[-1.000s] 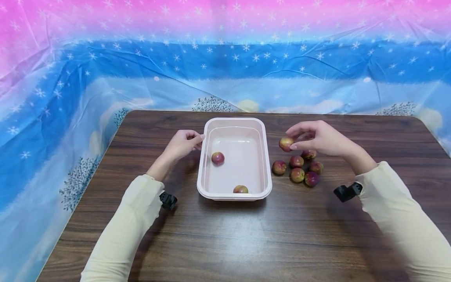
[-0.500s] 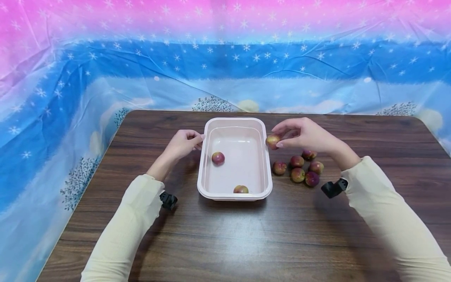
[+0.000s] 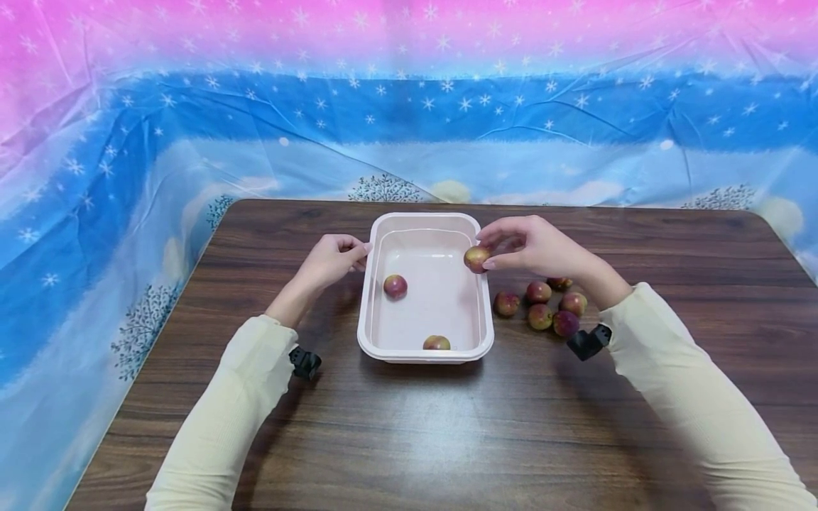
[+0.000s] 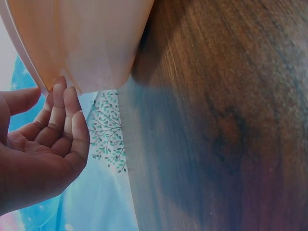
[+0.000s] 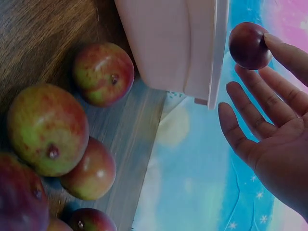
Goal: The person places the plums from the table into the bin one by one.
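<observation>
Both arms wear long, close-fitting sleeves of pale cream ribbed knit, the left sleeve (image 3: 220, 419) and the right sleeve (image 3: 690, 397) each ending at the wrist. A small black camera unit is strapped beneath each cuff: one (image 3: 305, 363) left of the pink tray (image 3: 424, 353), one (image 3: 588, 341) to its right.

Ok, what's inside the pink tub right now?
Two reddish fruits lie in the pink tub: one mid-left, one against the near wall. The right hand holds a third fruit over its rim.

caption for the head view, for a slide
Right hand holds a plum over the pink tub's rim; left hand steadies it.
</observation>
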`<state>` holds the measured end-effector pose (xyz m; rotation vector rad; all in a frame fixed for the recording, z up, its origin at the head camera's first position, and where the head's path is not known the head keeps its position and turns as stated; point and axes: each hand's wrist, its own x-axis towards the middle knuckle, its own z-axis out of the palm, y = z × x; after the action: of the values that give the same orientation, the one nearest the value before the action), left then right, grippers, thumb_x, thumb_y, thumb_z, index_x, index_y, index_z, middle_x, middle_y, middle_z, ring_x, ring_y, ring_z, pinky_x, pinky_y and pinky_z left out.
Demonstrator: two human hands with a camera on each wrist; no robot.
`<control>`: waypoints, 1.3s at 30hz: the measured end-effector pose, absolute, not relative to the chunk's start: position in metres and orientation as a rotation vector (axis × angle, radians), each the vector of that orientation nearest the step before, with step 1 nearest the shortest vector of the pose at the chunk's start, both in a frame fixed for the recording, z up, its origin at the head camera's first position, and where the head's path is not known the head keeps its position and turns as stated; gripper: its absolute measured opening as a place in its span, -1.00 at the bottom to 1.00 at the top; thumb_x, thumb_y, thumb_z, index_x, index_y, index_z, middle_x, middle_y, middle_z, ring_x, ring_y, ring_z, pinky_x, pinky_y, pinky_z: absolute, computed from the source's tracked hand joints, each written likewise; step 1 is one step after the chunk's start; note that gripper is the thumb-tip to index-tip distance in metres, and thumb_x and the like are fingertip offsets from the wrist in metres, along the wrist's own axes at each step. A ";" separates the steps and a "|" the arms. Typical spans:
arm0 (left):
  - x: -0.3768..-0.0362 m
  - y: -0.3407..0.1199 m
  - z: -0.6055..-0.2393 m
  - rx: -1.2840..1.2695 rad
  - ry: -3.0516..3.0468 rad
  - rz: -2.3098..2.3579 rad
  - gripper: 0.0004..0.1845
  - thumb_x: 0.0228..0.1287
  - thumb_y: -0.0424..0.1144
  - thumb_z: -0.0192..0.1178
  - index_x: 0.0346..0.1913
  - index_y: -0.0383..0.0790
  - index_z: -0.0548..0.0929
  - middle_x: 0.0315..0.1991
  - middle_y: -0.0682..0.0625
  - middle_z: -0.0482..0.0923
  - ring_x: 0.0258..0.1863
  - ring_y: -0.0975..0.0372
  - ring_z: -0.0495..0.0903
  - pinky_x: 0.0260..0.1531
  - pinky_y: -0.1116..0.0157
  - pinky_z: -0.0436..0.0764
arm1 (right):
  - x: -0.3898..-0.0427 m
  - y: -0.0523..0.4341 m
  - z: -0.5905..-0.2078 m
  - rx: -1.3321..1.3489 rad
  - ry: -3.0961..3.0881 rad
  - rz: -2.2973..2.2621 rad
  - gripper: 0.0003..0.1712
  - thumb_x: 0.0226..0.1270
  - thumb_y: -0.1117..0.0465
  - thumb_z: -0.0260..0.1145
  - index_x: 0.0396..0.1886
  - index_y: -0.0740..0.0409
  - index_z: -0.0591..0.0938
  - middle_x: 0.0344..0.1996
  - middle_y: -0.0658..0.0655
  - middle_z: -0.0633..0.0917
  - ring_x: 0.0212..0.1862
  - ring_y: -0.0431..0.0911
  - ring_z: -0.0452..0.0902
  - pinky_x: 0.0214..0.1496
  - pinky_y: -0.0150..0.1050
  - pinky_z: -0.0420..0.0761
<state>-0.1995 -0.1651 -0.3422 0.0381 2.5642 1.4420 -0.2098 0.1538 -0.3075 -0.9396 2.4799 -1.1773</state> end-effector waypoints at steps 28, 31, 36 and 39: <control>-0.198 -0.164 -0.339 0.023 2.562 1.417 -0.66 0.36 -0.17 0.01 -0.20 -0.46 0.57 -0.31 -0.28 0.55 -0.22 -0.09 0.53 -0.14 0.07 0.52 | -0.206 0.153 -0.305 -0.910 2.455 -1.203 -0.54 0.13 0.24 0.36 0.03 0.28 0.51 -0.08 0.22 0.61 -0.02 0.10 0.51 0.07 -0.04 0.46; -0.198 -0.164 -0.339 0.017 2.560 1.415 -0.66 0.36 -0.17 0.01 -0.19 -0.46 0.56 -0.30 -0.29 0.55 -0.21 -0.10 0.53 -0.13 0.07 0.51 | -0.206 0.155 -0.305 -0.903 2.458 -1.203 -0.55 0.12 0.23 0.37 0.02 0.26 0.52 -0.10 0.20 0.61 -0.04 0.08 0.53 0.05 -0.04 0.47; -0.198 -0.164 -0.339 0.019 2.559 1.419 -0.66 0.36 -0.17 0.01 -0.20 -0.46 0.56 -0.32 -0.27 0.55 -0.20 -0.11 0.52 -0.12 0.07 0.51 | -0.204 0.161 -0.304 -0.891 2.476 -1.204 -0.58 0.12 0.23 0.37 0.00 0.21 0.54 -0.11 0.16 0.62 -0.09 -0.03 0.55 0.01 -0.12 0.51; -0.198 -0.164 -0.339 0.021 2.556 1.426 -0.66 0.36 -0.17 0.01 -0.21 -0.46 0.56 -0.33 -0.26 0.55 -0.21 -0.10 0.53 -0.12 0.07 0.51 | -0.204 0.164 -0.304 -0.898 2.496 -1.193 -0.59 0.13 0.23 0.37 0.00 0.22 0.55 -0.11 0.16 0.62 -0.09 -0.05 0.55 -0.03 -0.12 0.52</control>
<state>-0.1979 -0.1641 -0.3392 0.0211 2.5562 1.4257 -0.2036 0.1644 -0.3038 -0.8985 2.4959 -1.1927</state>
